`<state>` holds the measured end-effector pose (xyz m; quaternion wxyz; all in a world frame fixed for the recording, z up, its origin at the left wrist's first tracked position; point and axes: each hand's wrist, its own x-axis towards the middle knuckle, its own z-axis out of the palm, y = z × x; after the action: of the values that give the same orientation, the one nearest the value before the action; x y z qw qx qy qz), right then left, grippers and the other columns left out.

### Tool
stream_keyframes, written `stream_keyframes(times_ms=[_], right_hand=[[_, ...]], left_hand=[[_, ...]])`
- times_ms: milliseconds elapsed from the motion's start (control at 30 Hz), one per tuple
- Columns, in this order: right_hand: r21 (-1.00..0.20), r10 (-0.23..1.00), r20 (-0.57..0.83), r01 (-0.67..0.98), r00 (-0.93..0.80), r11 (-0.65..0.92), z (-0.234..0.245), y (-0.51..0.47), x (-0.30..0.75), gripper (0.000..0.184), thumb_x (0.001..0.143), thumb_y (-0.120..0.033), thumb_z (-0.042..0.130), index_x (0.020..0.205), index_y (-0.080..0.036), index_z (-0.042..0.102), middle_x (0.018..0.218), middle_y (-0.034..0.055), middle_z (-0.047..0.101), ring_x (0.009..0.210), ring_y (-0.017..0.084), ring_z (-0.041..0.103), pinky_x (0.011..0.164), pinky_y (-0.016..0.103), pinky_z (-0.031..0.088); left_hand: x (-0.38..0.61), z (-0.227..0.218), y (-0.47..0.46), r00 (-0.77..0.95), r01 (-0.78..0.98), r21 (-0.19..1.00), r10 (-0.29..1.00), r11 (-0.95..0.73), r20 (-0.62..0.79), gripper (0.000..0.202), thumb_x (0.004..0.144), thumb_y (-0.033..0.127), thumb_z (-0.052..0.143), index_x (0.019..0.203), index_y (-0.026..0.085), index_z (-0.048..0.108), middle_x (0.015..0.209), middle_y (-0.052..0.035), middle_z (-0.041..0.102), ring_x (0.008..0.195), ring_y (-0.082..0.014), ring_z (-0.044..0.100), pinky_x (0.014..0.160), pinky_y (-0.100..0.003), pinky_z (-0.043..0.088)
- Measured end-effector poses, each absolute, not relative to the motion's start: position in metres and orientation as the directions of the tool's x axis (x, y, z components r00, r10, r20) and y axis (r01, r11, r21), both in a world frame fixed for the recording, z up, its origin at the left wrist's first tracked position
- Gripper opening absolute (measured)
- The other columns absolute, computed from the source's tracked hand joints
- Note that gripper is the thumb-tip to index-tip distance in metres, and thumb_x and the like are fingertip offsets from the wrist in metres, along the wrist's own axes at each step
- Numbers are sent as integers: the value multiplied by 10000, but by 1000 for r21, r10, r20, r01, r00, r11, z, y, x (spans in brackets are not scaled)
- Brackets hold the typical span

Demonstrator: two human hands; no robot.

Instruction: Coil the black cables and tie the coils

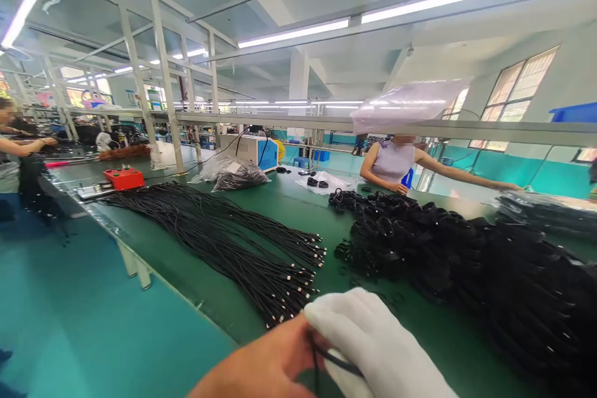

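Observation:
My left hand (265, 360), bare, and my right hand (373, 336), in a white glove, meet at the bottom centre of the head view. A black cable (342, 363) runs between them, bent where the fingers close around it. My left fingertips are hidden behind the glove. Just beyond my hands, a wide spread of straight black cables (209, 242) lies on the green table (275, 205), their pale connector ends pointing towards me. To the right rises a large heap of coiled black cables (433, 242).
A red device (124, 178) sits at the table's left edge. Further back are a plastic bag of dark items (240, 174) and a blue-and-white machine (256, 150). A co-worker (394, 161) is across the table; another person (13, 143) works at far left. A shelf rail (289, 119) crosses above.

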<state>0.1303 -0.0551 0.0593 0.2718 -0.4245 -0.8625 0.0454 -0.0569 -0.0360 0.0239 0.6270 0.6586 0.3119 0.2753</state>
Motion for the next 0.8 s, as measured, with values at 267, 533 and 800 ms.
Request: stream_keyframes(times_ms=[267, 533, 800], right_hand=[[-846, 861, -300, 532, -410, -41, 38, -35, 172, 241, 744, -307, 579, 548, -184, 514, 421, -51, 434, 401, 69, 337, 420, 215, 220], [-781, 521, -79, -272, -850, -562, 2, -33, 132, 650, 760, -682, 463, 984, -87, 594, 702, 77, 643, 538, 115, 557, 495, 190, 363], [-688, 458, -28, -315, -888, -653, 1, -29, 125, 361, 692, -300, 656, 957, -54, 634, 802, 116, 694, 638, 138, 615, 564, 202, 417]], left_hand=[[-35, 74, -35, 504, 547, 781, 864, -301, -20, 151, 758, 270, 565, 878, 223, 643, 707, 42, 548, 661, -131, 475, 603, -208, 350], [-36, 67, -14, 575, 441, 832, 818, -338, 27, 173, 799, 217, 537, 725, 196, 692, 730, 34, 539, 684, -105, 505, 623, -189, 364], [-34, 71, -1, 598, 442, 817, 800, -371, 40, 177, 798, 217, 547, 726, 176, 703, 712, 27, 490, 668, -108, 473, 618, -209, 360]])
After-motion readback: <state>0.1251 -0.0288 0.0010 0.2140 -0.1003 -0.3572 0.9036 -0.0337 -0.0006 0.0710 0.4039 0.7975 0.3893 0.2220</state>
